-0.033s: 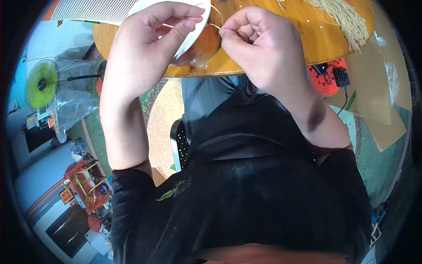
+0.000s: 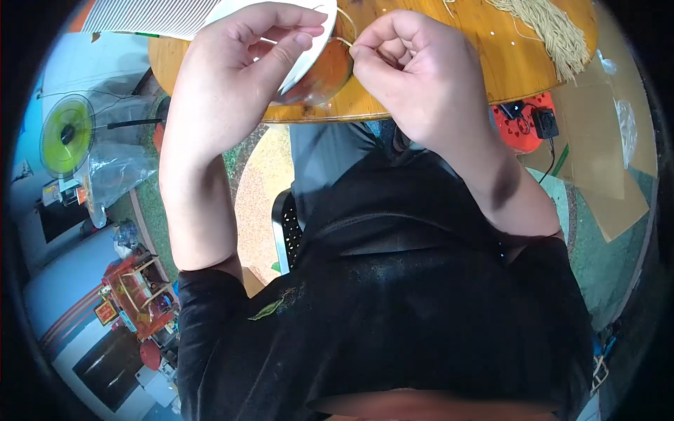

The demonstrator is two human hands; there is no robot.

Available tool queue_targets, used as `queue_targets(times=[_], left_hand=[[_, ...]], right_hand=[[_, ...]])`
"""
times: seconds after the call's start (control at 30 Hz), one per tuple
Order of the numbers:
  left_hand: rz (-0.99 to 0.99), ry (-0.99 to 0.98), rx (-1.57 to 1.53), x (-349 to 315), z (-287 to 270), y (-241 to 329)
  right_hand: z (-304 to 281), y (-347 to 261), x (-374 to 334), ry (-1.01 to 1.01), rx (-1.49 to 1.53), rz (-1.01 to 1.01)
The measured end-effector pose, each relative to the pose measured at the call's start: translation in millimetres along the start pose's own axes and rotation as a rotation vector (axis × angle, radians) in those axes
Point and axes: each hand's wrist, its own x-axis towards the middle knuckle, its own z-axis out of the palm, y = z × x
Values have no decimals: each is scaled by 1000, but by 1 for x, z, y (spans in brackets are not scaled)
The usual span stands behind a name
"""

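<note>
At the table's near edge, my right hand (image 2: 428, 77) is closed, with thumb and forefinger pinching a thin beige cord (image 2: 344, 41). The cord curves up and left from that pinch toward the fingertips of my left hand (image 2: 246, 70). That hand is curled, its thumb close against the fingers; what they grip, if anything, is hidden. Behind my left fingers lies a white round plate-like piece (image 2: 321, 52), partly covered by the hand. Something clear and shiny (image 2: 319, 91) shows beside its lower edge.
On the wooden table (image 2: 484, 77) lies a bundle of beige cords (image 2: 551, 35), far right. A white ribbed panel (image 2: 151, 15) extends at far left. A red stool-like surface with a black adapter (image 2: 545, 123) and cardboard (image 2: 590, 140) are right; a fan (image 2: 67, 135) stands left.
</note>
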Motion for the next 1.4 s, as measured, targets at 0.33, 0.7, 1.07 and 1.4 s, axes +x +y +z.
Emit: queue_targets(times=[0.33, 0.7, 1.07, 1.4], left_hand=[[-124, 5, -153, -1, 6, 6], [-165, -136, 13, 4, 0, 10], [-136, 47, -14, -4, 9, 7], [-94, 117, 11, -8, 12, 7]], right_hand=[[-3, 1, -2, 22, -141, -43], [-1, -5, 2, 1, -139, -118], [-3, 16, 1, -4, 129, -193], [-12, 20, -20, -43, 1048, 659]])
